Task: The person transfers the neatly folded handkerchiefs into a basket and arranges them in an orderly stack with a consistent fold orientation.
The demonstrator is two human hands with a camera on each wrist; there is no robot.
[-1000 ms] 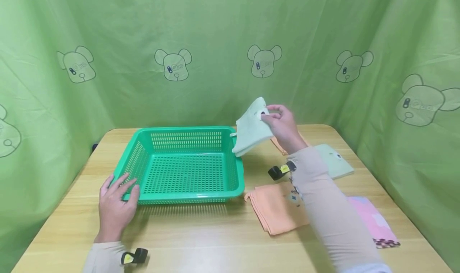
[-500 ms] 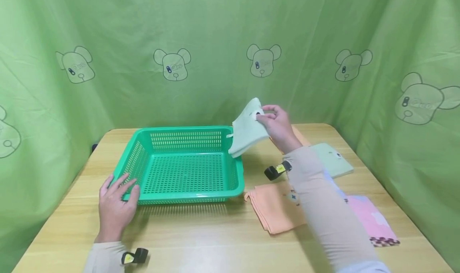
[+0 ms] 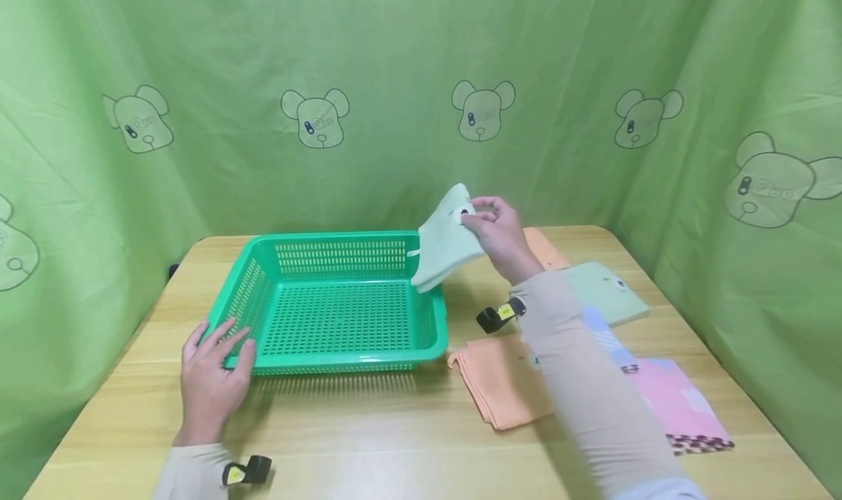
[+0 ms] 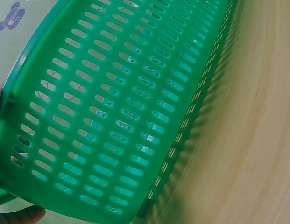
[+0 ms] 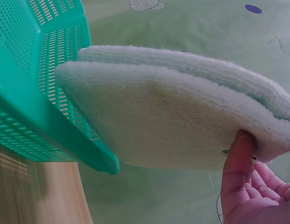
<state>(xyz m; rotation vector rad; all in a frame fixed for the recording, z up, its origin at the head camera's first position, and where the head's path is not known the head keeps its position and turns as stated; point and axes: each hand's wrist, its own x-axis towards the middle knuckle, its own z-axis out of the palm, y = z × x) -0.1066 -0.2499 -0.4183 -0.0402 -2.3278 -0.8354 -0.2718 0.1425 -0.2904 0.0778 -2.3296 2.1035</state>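
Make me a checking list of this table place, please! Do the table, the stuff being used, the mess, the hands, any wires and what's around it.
Surface: wooden table.
Job's things: green basket on the table; folded pale green cloth held up at its right rim. I can't tell if they touch.
Clutter: on the right, near orange cloth, far orange cloth, second green cloth, pink cloth and blue cloth, partly hidden by the right sleeve.
Hands: left hand rests on the basket's left side; right hand pinches the pale green cloth.
Cables: nothing seen.
Surroundings: green curtain with animal faces.
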